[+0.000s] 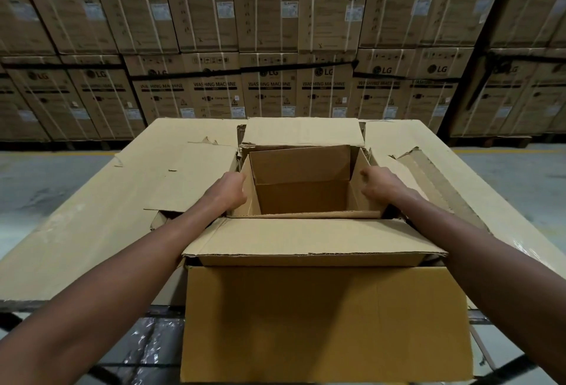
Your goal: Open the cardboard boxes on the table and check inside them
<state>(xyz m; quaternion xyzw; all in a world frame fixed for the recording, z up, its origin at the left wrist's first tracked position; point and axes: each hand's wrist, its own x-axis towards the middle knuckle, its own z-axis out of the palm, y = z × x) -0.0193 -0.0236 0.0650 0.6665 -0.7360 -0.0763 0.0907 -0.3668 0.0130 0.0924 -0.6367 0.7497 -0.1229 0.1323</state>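
Observation:
A large brown cardboard box [324,317] stands at the table's near edge with its top flaps folded outward. Its inside [301,197] shows bare cardboard walls and floor, with nothing in it. My left hand [228,190] grips the box's left side flap, fingers curled over the edge. On the opposite side, my right hand [378,187] holds the right side flap the same way. The near flap [312,239] lies toward me and the far flap [301,131] lies flat away from me.
The table [101,219] is covered with flat cardboard sheets; a torn piece with tape [438,182] lies at the right. Behind stands a wall of stacked washing machine cartons [266,32]. Grey concrete floor [33,179] runs along both sides.

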